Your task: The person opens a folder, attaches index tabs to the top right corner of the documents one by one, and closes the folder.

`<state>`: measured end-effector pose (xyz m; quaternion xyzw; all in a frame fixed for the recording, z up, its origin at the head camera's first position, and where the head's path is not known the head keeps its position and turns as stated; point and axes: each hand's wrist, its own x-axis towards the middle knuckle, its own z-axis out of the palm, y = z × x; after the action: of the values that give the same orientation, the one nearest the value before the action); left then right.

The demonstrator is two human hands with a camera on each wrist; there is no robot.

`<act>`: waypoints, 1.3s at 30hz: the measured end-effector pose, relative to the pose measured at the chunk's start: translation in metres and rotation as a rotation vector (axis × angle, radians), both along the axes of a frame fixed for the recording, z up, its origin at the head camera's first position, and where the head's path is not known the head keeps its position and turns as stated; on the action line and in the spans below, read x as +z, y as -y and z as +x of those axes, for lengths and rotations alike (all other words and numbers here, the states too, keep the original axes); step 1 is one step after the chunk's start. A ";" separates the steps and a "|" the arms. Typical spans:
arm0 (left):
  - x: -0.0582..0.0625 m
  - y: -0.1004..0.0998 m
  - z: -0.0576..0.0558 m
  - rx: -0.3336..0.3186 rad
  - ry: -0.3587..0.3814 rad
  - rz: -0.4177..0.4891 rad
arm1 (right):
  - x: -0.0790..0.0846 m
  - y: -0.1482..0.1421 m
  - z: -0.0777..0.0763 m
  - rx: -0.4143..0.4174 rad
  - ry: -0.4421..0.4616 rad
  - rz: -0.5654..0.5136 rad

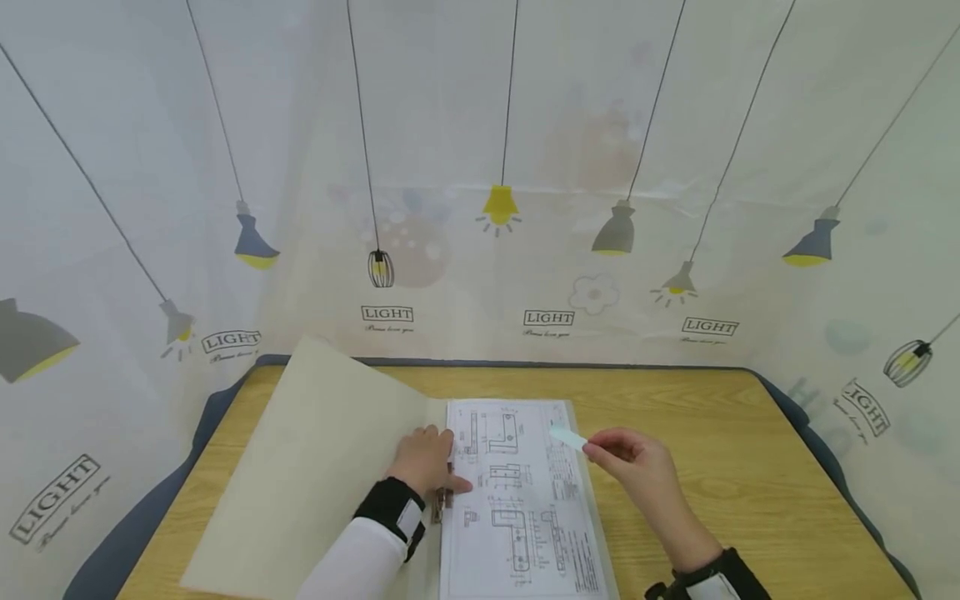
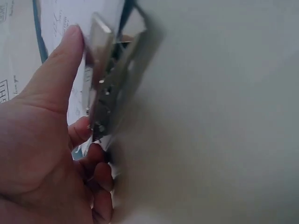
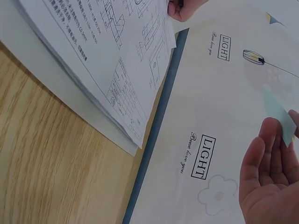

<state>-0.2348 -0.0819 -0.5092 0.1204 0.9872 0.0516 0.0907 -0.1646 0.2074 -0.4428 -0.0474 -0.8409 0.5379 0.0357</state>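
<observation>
A folder lies open, its pale cover point(image 1: 322, 433) swung to the left and a stack of printed drawing sheets point(image 1: 517, 483) on its right side. My left hand point(image 1: 425, 461) rests at the metal clip point(image 2: 107, 79) along the binding, thumb stretched out over the sheets' edge. The left wrist view shows the other fingers bent beside that clip. Between thumb and fingertips, my right hand point(image 1: 637, 458) pinches a small pale blue slip point(image 1: 567, 437). It is held above the right edge of the top sheet, and the right wrist view shows the slip point(image 3: 279, 114) raised.
Wood-patterned tabletop point(image 1: 750, 475) extends to the right of the folder. Its dark blue edge point(image 1: 817, 450) runs round the back and sides. Behind it hangs a pale backdrop point(image 1: 450, 125) printed with lamps and LIGHT lettering.
</observation>
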 end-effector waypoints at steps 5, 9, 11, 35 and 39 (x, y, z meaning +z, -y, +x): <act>-0.005 0.001 -0.001 0.011 -0.012 -0.022 | -0.003 -0.001 -0.006 -0.010 -0.016 0.041; -0.007 0.001 -0.002 0.013 -0.018 -0.025 | -0.010 -0.004 -0.016 0.028 -0.052 0.078; -0.008 0.001 -0.002 0.016 -0.020 -0.025 | -0.013 -0.004 -0.023 0.040 -0.050 0.078; 0.001 -0.003 0.006 0.041 -0.030 -0.058 | -0.048 0.004 -0.118 0.001 0.230 -0.009; 0.003 -0.003 0.008 0.041 -0.032 -0.063 | -0.056 0.002 -0.124 -0.002 0.274 -0.012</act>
<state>-0.2264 -0.0785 -0.5057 0.0981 0.9919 0.0206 0.0774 -0.2886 0.2050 -0.4992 -0.1215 -0.8346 0.5314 -0.0792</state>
